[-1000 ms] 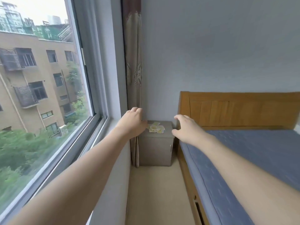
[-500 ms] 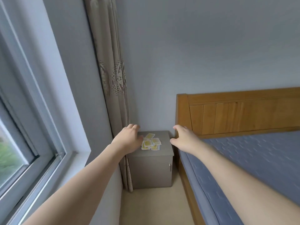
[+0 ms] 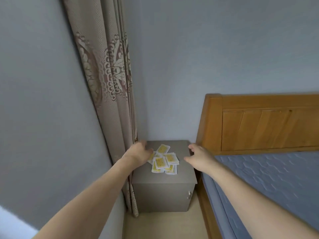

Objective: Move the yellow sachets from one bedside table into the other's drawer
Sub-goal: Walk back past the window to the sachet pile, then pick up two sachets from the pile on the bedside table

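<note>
Several yellow sachets point(image 3: 164, 160) with white edges lie in a loose pile on top of a grey bedside table point(image 3: 164, 193) in the room's corner. My left hand point(image 3: 138, 153) hovers over the pile's left edge, fingers loosely curled, holding nothing, and covers one sachet's corner. My right hand point(image 3: 198, 156) is stretched out at the table's right edge, fingers spread and relaxed, empty. The table front has a small metal handle point(image 3: 189, 195) on its right side, and the front is closed.
A patterned beige curtain point(image 3: 110, 83) hangs against the table's left side. A wooden headboard point(image 3: 259, 121) and a blue mattress point(image 3: 269, 183) lie right of the table. Beige floor point(image 3: 164, 225) lies in front of it. Grey-blue walls close the corner.
The view has come closer to the bedside table and turned away from the window. Both hands have reached nearer to the sachet pile, the left one now over its edge.
</note>
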The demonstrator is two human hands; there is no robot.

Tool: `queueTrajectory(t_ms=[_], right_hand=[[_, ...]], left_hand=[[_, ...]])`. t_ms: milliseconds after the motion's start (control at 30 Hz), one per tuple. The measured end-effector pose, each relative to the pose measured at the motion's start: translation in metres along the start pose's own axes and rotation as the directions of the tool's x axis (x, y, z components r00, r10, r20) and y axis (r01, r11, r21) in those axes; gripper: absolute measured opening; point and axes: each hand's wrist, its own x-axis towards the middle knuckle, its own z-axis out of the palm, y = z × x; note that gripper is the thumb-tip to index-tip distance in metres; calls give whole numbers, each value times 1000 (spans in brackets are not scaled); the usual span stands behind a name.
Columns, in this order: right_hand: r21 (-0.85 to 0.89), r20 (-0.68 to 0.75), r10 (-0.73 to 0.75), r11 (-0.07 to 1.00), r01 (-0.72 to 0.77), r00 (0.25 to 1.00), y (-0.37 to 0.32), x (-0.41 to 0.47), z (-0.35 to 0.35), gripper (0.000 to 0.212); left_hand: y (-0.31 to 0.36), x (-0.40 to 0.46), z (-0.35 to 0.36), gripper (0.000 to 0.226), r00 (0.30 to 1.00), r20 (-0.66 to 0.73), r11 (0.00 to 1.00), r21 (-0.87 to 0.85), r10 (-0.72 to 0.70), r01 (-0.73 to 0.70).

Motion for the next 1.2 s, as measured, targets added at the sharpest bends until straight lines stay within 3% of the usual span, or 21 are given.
queueTrajectory(t_ms=[133,233,300,433,533,633,733,833,933,1067,1200], right_hand=[[14,19,61,998,-61,998,12,90,7,58],[30,65,102,994,-104,993,29,160,17,41],[38,86,123,991,-127,989,41,211,28,31],[57,103,225,971,-231,969,74,308,72,45],[64,181,317,941,-333,931,110,365,132,36],[47,208,388,913,-406,898,151,417,195,25],[47,206,434,891,-452,877,185,466,251,43],[-31,156,452,891,-453,878,203,501,289,73],[-101,117,437,899,-427,892,206,515,309,86],[-118,64,489,869,-480,870,211,515,324,90],[-86,-7,571,818,-569,821,218,520,320,86]], left_hand=[[-8,93,14,40,987,65,985,-81,-149,155],[-15,155,38,24,971,111,967,-121,-211,224],[-23,197,62,24,955,146,953,-121,-259,277],[-47,276,131,32,909,280,936,-82,-308,343],[-75,323,197,26,846,374,913,1,-380,409],[-109,368,268,51,805,371,882,105,-463,459],[-139,402,323,84,753,321,818,235,-575,525],[-150,417,350,88,759,238,789,296,-607,538],[-161,423,357,89,779,186,791,296,-598,536],[-178,429,351,80,788,184,809,120,-588,575],[-188,431,343,47,807,203,816,-56,-555,575]])
